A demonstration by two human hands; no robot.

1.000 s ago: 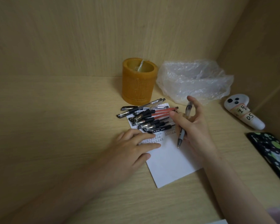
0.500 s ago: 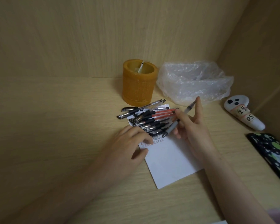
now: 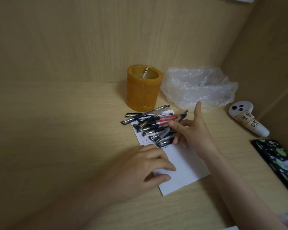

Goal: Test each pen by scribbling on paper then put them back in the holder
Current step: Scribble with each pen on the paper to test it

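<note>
The left hand (image 3: 150, 165) lies on the near left part of the paper (image 3: 184, 170) with fingers loosely bent, gripping nothing; it looks set there to pin the sheet so it will not slide under a scribble. The right hand (image 3: 192, 130) pinches a grey pen (image 3: 181, 118) between thumb and fingers, its index finger pointing up and away; the pen is blurred and angled over the heap, probably being turned into a writing hold.

At the back stands the orange holder (image 3: 142, 90), upright, with something pale showing inside. In front of it the pile of pens (image 3: 151, 127) lies across the far end of the paper, black and red ones overlapping, so none look returned yet. Small marks show on the paper beside the pile. Further right sit a crumpled plastic bag (image 3: 199, 88), a white controller (image 3: 248, 120) and a dark spotted phone (image 3: 278, 161).
</note>
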